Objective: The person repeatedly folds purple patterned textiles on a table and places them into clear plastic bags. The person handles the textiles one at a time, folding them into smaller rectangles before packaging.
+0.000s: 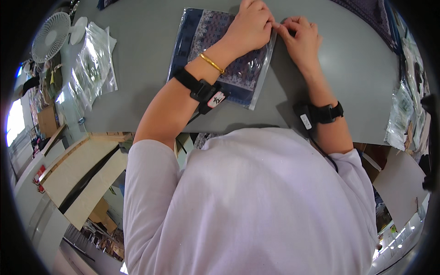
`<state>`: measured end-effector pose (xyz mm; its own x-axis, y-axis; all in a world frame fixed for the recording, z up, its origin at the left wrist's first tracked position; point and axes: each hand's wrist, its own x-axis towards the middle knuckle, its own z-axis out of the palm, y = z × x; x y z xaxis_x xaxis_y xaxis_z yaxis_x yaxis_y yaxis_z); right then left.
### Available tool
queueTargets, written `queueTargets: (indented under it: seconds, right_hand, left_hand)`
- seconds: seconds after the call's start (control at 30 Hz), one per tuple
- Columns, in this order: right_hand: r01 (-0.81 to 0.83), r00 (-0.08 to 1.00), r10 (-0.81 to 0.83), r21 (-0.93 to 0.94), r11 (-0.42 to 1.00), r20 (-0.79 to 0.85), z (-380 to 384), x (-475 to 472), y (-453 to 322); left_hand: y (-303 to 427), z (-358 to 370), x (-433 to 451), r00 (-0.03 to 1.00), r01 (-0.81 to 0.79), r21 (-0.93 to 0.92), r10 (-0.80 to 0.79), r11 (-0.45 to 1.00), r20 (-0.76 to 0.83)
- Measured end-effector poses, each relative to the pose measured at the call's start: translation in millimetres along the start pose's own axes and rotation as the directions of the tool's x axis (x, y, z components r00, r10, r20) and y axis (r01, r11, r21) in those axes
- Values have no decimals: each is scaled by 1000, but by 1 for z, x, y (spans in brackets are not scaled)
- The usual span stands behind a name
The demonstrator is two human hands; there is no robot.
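Note:
A clear plastic bag point(252, 99) lies flat on the grey table, with folded blue and purple patterned fabric point(240, 70) inside it. White lace-like bands run across the fabric. My left hand point(252, 25) rests over the bag's upper right part, its fingers pinching the right edge. Beside it, my right hand point(302, 39) meets that same edge with thumb and curled forefinger, close to the left thumb. The exact contact between the fingertips is partly hidden. Black straps with small devices circle both forearms, and a gold bangle sits at the left wrist.
Several clear plastic bags point(94, 65) lie at the table's left, near a white fan point(51, 37). Dark patterned fabric point(371, 17) covers the far right corner. More plastic packages point(400, 113) sit along the right edge. Cables hang from both wrist devices.

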<state>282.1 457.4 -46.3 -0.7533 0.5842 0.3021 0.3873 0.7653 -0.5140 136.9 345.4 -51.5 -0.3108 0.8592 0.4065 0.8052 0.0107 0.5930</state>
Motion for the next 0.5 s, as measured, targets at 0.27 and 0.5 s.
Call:
queueTargets:
  seconds: [0.27,0.5]
  right_hand:
    - [79,879,-166,205,975,448,-67,-81,-45]
    - [461,886,-447,-128,878,124,-15,-11,-44]
  left_hand:
    - [9,7,14,966,-14,68,31,998,-255]
    - [59,-122,-97,867,266,-649,-471,713,-163]
